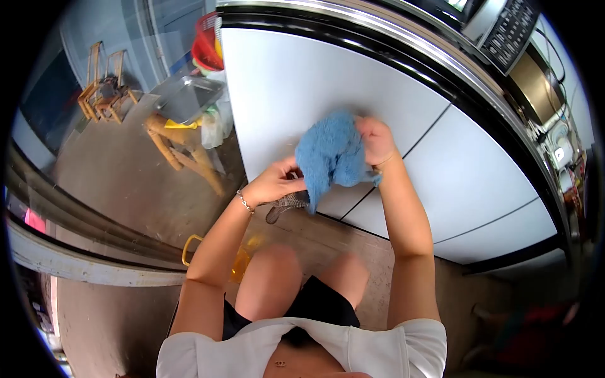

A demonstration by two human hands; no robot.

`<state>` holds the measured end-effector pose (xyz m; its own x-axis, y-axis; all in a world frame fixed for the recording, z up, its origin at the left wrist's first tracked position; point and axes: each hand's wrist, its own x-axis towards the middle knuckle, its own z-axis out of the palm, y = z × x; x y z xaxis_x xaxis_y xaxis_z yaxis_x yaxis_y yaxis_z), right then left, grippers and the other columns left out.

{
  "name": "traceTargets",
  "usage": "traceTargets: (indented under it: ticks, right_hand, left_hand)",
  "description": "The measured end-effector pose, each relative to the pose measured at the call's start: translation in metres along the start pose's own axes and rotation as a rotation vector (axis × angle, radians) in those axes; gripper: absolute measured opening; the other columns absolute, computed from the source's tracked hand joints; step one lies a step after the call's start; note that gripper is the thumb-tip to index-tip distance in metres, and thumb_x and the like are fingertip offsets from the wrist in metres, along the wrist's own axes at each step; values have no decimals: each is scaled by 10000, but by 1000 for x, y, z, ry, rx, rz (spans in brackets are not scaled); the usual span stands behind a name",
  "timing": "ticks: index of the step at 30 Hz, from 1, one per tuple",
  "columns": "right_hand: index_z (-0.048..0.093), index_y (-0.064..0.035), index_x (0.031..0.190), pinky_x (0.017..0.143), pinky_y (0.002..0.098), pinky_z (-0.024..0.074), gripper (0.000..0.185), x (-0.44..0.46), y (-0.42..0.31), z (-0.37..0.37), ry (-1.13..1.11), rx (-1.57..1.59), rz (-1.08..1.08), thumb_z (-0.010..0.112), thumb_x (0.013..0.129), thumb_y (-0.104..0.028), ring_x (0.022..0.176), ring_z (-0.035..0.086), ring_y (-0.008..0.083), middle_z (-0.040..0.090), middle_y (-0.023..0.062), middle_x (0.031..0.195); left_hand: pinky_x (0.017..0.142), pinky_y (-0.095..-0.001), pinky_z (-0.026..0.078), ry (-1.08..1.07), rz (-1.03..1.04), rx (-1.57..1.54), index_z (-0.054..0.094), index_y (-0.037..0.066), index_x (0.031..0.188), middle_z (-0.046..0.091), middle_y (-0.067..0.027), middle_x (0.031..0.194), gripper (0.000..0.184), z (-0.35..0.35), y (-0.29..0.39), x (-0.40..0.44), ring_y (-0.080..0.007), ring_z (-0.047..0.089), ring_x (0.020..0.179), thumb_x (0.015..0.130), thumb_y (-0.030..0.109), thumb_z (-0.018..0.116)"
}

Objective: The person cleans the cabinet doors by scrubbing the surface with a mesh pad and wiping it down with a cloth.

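Observation:
A fluffy blue cloth [331,151] hangs bunched between my two hands, in front of a white cabinet door [271,82]. My left hand [277,183] pinches its lower left edge between thumb and fingers. At its upper right side, my right hand [378,142] is closed around the fabric, and a small corner dangles below that wrist. Folds of the cloth hide some of my fingertips. Whether the cloth touches the door behind it I cannot tell.
Beside the cabinet on the left, a wooden stool [183,148] bears a metal tray [189,97]. Red baskets [208,47] stand behind it. A yellow-handled container [239,261] is on the floor by my left knee. Sliding glass and its frame [107,269] run along the left.

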<state>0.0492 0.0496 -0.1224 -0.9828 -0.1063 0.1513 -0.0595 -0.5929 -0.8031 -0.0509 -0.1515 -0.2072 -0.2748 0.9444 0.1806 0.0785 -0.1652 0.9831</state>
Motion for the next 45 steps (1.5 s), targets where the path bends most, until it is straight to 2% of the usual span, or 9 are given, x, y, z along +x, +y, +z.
traceTargets:
  ticks: [6, 8, 13, 16, 24, 29, 32, 36, 45]
  right_hand:
    - [551, -7, 860, 686, 283, 419, 216, -86, -39, 20, -76, -1416, -132, 586, 672, -107, 737, 532, 202, 572, 99, 788]
    - [531, -38, 834, 656, 249, 407, 199, -125, -31, 18, 246, -1629, 69, 614, 657, -76, 731, 509, 127, 557, 45, 787]
    - [423, -48, 1052, 643, 247, 440, 427, -159, 71, -32, 544, -766, 21, 648, 692, -16, 760, 517, 98, 550, 59, 888]
    - [405, -41, 1129, 794, 276, 412, 458, -166, 103, -24, 540, -584, 13, 614, 723, -4, 924, 504, 138, 526, 83, 1023]
    - [447, -55, 1150, 921, 361, 365, 352, -248, 11, -28, 496, 154, -1003, 411, 875, -273, 1026, 472, 205, 513, 74, 1113]
    - [434, -63, 1171, 889, 333, 367, 357, -310, -115, -16, 1084, -1098, -1319, 405, 866, -245, 1022, 475, 190, 513, 67, 1118]
    - [384, -52, 1211, 877, 325, 378, 364, -307, -178, -16, 1322, -805, -1340, 347, 890, -218, 995, 486, 197, 500, 79, 1118]
    - [354, 21, 1149, 923, 371, 284, 583, -299, -190, -53, 1753, -2098, -1169, 581, 675, -232, 1070, 375, 344, 343, 218, 1184]
    - [452, -47, 1045, 799, 436, 224, 564, -62, -101, 30, 1518, -2369, -1259, 606, 519, -179, 1058, 360, 304, 411, 148, 1078]
  left_hand:
    - [568, -278, 436, 205, -96, 550, 589, -8, 753, 566, -89, 619, 183, 20, 4, 26, -150, 529, 563, 733, 173, 586]
    - [565, -302, 438, 433, -177, 909, 583, -6, 749, 549, -118, 611, 225, 29, 27, 26, -177, 528, 552, 748, 217, 558]
    - [629, -296, 442, 112, -177, -74, 563, 8, 909, 590, -99, 744, 249, 73, 13, 52, -160, 544, 653, 804, 191, 431]
    - [689, -258, 434, -136, 46, 158, 507, 3, 1051, 581, -68, 915, 299, 114, 44, 48, -129, 527, 759, 833, 201, 457]
    - [645, -183, 400, -338, 23, -28, 412, 77, 1217, 568, -78, 1053, 398, 129, 60, 36, -27, 469, 713, 834, 123, 508]
    - [616, -170, 384, -140, -78, -78, 497, 52, 1125, 601, -40, 954, 281, 110, 28, 35, -12, 434, 669, 851, 110, 482]
    - [605, -163, 377, -38, -101, -102, 524, 38, 1075, 607, -27, 912, 235, 103, 17, 35, -10, 432, 661, 857, 113, 476]
    - [612, -166, 383, 26, -120, -171, 532, 33, 1053, 607, -41, 907, 223, 91, 7, 32, -16, 448, 682, 859, 124, 472]
    - [551, -168, 412, 182, -140, -350, 545, 19, 1002, 609, -79, 882, 207, 64, 3, 38, -35, 481, 622, 862, 136, 447]
